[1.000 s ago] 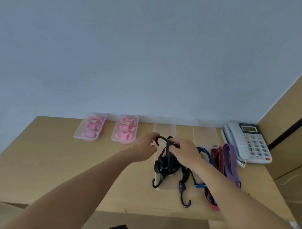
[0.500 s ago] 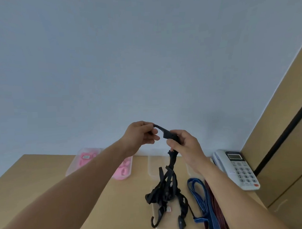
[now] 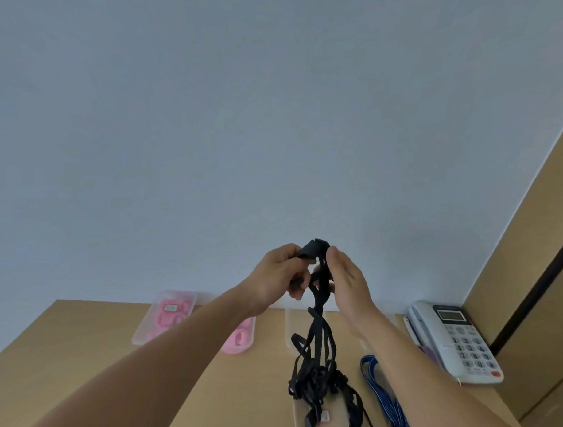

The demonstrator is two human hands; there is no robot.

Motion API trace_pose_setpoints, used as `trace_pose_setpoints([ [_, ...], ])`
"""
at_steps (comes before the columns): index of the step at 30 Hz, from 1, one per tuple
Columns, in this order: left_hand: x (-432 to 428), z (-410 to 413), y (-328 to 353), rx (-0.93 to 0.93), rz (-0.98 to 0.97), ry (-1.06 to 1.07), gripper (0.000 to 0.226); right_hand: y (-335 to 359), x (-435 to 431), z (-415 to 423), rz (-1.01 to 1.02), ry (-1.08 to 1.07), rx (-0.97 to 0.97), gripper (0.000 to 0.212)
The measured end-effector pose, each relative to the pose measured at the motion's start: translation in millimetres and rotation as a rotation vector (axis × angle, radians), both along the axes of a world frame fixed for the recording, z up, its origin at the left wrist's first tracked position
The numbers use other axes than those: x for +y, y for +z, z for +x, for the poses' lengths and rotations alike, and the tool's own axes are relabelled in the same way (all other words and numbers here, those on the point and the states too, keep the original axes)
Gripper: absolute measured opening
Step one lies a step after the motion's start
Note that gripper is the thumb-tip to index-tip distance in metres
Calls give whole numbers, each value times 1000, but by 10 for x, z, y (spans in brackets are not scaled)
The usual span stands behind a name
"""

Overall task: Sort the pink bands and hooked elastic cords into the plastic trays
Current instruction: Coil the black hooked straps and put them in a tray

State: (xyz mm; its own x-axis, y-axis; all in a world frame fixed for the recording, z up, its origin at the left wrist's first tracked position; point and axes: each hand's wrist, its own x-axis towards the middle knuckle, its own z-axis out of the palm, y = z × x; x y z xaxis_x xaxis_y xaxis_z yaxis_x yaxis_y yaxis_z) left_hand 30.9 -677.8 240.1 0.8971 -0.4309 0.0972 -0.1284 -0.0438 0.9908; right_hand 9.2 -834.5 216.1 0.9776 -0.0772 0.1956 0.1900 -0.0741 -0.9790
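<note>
- Black cord (image 3: 319, 333) hangs tangled, raised above the table (image 3: 71, 348): your left hand (image 3: 280, 274) grips the hook (image 3: 310, 251), your right hand (image 3: 346, 281) pinches the strands beneath.
- Pull apart hard and the knot may tighten.
- Dangling ends could snag the blue cord (image 3: 380, 398) or drag the clear tray (image 3: 290, 328).

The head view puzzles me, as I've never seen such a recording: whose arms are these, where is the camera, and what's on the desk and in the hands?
There is no machine here. A person wears a camera on the head, so you look forward and down along their own arms. The left hand and right hand hold a tangle of black cords by its top, and the rest hangs down to the desk. At the back stand two trays with pink bands, then clear trays, and a phone on the right. A blue cord lies near the right arm.
</note>
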Motion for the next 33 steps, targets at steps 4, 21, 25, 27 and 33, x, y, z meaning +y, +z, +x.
trace_pose_setpoints([
  [4, 10, 16, 57, 42, -95, 55, 30, -40, 85, -7, 34, -16, 29, 36],
  [21, -15, 129, -216, 0, -3, 152, 16, -32, 23, 109, -183, -93, 201, 49],
  [25, -31, 124, -196, 61, -113, 125, 8, 8, 22, 133, -376, -121, 102, 51],
  [27, -53, 135, -192, 110, -147, 88, 17, 6, 42, 104, -483, -69, 68, 44],
  [33, -71, 201, -172, 398, -391, 132, 16, -22, 113, 29, -625, 151, 77, 48],
])
